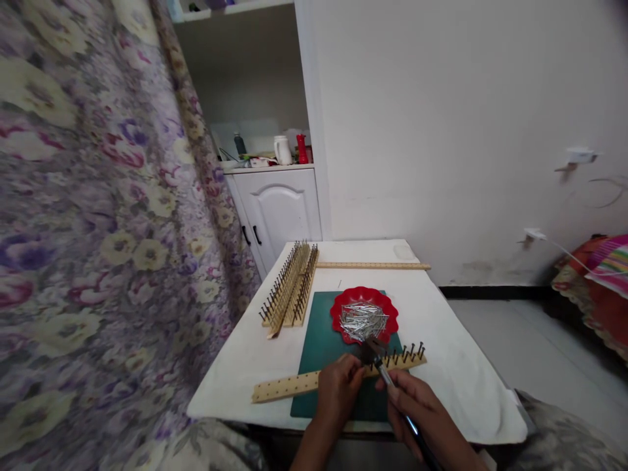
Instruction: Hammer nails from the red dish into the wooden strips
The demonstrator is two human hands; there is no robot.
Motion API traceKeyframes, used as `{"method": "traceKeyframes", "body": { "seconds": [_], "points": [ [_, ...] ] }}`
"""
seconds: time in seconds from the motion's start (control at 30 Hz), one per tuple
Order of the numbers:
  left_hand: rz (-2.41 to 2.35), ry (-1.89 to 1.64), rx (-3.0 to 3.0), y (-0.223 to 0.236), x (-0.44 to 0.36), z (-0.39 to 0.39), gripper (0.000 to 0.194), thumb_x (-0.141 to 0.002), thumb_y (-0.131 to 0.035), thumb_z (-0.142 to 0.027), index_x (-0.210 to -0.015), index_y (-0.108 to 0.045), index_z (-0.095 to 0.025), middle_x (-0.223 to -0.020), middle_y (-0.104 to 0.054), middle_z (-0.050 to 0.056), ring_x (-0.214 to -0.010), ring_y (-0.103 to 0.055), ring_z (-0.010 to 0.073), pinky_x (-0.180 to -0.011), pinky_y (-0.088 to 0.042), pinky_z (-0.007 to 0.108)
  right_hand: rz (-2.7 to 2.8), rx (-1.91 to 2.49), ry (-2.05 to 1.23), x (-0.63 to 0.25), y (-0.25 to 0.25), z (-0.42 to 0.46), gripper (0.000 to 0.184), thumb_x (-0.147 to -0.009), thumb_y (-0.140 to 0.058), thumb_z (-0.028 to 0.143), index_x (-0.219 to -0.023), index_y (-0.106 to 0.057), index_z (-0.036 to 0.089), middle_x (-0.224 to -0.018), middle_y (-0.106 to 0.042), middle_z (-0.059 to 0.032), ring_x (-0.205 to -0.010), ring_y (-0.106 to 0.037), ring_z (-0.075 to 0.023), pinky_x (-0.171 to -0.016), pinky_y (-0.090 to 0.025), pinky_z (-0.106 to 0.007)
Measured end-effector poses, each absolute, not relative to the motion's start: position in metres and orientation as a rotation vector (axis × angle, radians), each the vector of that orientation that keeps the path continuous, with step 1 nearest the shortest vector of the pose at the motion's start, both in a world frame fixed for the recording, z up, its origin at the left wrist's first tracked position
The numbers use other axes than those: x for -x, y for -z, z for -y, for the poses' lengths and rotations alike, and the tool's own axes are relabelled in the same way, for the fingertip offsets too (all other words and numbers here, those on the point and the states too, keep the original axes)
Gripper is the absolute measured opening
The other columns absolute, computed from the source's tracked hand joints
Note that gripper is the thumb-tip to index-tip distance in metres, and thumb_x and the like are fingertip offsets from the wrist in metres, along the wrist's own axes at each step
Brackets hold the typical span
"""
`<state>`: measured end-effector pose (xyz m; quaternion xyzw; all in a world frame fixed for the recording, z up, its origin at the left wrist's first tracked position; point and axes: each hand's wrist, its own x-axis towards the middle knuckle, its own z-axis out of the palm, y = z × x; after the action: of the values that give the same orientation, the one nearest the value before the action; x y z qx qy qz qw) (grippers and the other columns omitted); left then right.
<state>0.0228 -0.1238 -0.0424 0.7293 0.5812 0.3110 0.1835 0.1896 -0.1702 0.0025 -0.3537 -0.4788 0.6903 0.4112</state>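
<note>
My right hand [417, 409] is wrapped round the handle of a hammer [386, 376], which has a metal shaft and a dark grip. The hammer's head lies just above a wooden strip [287, 387], close to my left fingers. My left hand [339, 383] is closed over the middle of this strip, fingertips pinched together; what is between them is hidden. Rows of small holes mark the strip's left part, while several dark nails [412, 352] stand up from its right end. Beyond the hands, a red scalloped dish [336, 313] holds a heap of silvery nails [363, 320].
A green mat [314, 340] lies under the dish and strip on the white-covered table [235, 366]. Several nail-studded strips [294, 288] stand at the back left. Another bare strip [373, 265] lies across the back. A floral curtain [147, 261] hangs on the left.
</note>
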Motion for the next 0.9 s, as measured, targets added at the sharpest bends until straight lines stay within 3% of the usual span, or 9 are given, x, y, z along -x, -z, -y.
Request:
{"method": "traceKeyframes", "body": {
  "seconds": [0.5,0.9],
  "points": [
    [-1.667,-0.887,-2.093,0.049,-0.022,0.12,0.016,-0.078,-0.049,-0.014,-0.062,-0.051,-0.017,-0.062,-0.054,-0.002,-0.058,-0.05,0.0107,-0.053,-0.026,0.021,1.2,0.945,-1.754,-0.181,0.006,0.168,0.039,-0.081,-0.052,0.054,-0.092,-0.047,0.016,-0.04,-0.054,0.0086,-0.024,-0.032,-0.004,-0.026,-0.016,-0.014],
    [-1.653,-0.884,-2.094,0.053,-0.022,0.119,0.014,-0.076,-0.049,-0.01,-0.066,-0.055,-0.017,-0.065,-0.057,-0.001,-0.061,-0.053,0.0117,-0.055,-0.028,0.021,1.195,0.953,-1.779,-0.186,0.011,0.166,0.048,-0.076,-0.052,0.06,-0.093,-0.048,0.016,-0.039,-0.054,0.0076,-0.026,-0.032,-0.0054,-0.03,-0.016,-0.016]
  ]
}}
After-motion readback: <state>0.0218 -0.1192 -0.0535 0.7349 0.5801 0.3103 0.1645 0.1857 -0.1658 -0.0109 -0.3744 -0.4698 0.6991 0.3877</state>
